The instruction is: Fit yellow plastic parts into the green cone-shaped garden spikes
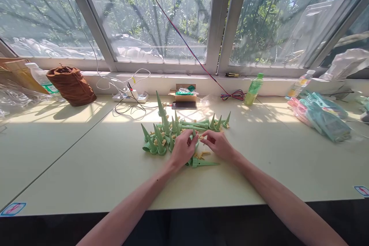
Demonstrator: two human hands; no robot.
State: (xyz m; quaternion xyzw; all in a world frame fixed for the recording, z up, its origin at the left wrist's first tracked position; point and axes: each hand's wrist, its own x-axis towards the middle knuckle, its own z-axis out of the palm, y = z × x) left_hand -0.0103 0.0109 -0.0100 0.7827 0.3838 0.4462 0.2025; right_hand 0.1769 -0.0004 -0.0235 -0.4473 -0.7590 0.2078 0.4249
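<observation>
A heap of several green plastic cone spikes [161, 134] lies on the pale table [86, 161], some upright, some on their sides, mixed with small beige parts. My left hand [183, 149] grips one green spike at the heap's front. My right hand [219, 145] pinches a small beige part [202, 137] right beside it, fingertips nearly touching the left hand's. One green spike [203, 163] lies flat on the table just below both hands, next to loose beige pieces [201, 155].
Along the window sill stand a brown bag [72, 84], a power strip with cables [129, 96], a small cardboard box [184, 91] with a phone [183, 105], a green bottle [253, 89] and packets of teal and pink items [319, 113] at right.
</observation>
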